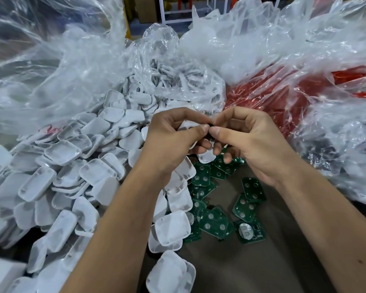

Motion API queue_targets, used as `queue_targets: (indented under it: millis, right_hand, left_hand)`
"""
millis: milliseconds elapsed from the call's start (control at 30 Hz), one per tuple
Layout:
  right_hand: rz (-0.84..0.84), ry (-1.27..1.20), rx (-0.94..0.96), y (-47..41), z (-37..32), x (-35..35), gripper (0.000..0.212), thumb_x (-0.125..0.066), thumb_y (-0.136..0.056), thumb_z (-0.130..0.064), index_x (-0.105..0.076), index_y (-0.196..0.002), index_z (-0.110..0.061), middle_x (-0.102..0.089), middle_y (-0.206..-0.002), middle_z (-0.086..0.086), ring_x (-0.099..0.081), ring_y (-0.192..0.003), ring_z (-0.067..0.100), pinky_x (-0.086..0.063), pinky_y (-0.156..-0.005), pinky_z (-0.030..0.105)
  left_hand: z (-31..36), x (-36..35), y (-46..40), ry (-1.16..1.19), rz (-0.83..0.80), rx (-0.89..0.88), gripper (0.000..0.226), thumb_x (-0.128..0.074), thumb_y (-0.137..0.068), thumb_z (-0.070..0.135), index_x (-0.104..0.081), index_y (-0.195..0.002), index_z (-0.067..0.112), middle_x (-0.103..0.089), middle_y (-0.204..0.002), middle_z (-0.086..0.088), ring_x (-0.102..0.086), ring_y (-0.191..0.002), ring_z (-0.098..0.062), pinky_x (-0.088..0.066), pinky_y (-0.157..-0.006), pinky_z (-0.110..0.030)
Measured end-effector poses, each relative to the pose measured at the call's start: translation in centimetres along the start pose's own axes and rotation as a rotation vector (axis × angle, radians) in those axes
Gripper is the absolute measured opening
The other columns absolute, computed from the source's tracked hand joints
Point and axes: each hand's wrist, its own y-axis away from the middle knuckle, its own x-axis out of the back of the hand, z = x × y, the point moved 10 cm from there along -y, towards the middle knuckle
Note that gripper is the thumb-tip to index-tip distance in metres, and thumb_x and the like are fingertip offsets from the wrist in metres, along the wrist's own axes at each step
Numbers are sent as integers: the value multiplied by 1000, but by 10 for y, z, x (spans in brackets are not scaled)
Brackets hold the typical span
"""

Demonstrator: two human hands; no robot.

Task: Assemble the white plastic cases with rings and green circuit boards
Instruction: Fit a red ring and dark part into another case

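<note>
My left hand [169, 138] grips a white plastic case [187, 125] at mid-frame, its fingers curled around it. My right hand [241, 136] meets it thumb to thumb and pinches a small dark ring [209, 130] at the case's edge; most of the ring is hidden by the fingertips. A big heap of white cases [72, 166] covers the left of the table. Several green circuit boards [216, 210] lie scattered on the brown surface below and between my wrists.
Crumpled clear plastic bags [230, 49] rise behind the hands, one holding more white parts [178, 85]. Red items [273, 96] show through a bag at the right. Brown table surface [251, 267] is bare at the lower centre.
</note>
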Motion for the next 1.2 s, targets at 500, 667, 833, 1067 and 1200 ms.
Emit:
queue_targets:
  millis: [500,667,833,1067,1200]
  right_hand:
    - [764,616,387,20,-100,80,17,-53,-106,-21,-65,-97,-13,-59,-76,-11,-49,-55,-2,-37,-55,9]
    - [1131,967,93,33,-110,155,25,-57,-100,-15,-73,-119,-13,-75,-115,7,-70,-104,22,-44,-86,18]
    - [801,1170,-86,6,-84,149,28,-79,-92,-22,-76,-117,-9,-76,-108,18,-71,-92,32,-55,-84,38]
    - [613,1260,83,-19,-76,103,21,-81,-88,-9,-78,-109,-8,-76,-105,20,-72,-93,35,-46,-78,30]
    - [699,1229,225,-11,-86,100,14,-76,-90,-9,-81,-103,-10,-78,-100,16,-71,-87,31,-42,-74,24]
  left_hand:
    - [-17,-19,-5,303,-7,119,37,-49,-96,-13,-71,-116,9,-77,-105,-17,-73,-76,-21,-61,-70,-27]
    - [-24,-18,-6,160,28,123,27,-83,-82,5,-71,-106,11,-67,-78,-5,-55,-64,-12,-46,-55,-21]
    - [-23,-15,-6,201,63,134,16,-73,-92,8,-59,-86,13,-53,-68,-1,-38,-50,-10,-31,-43,-19]
    - [-21,-14,-4,319,74,137,50,-31,-112,38,-65,-94,7,-60,-71,-7,-38,-45,-13,-22,-42,-22]
    - [-17,-9,-7,243,116,77,59,-28,-113,42,-74,-90,13,-58,-75,-10,-40,-49,-12,-26,-43,-23]
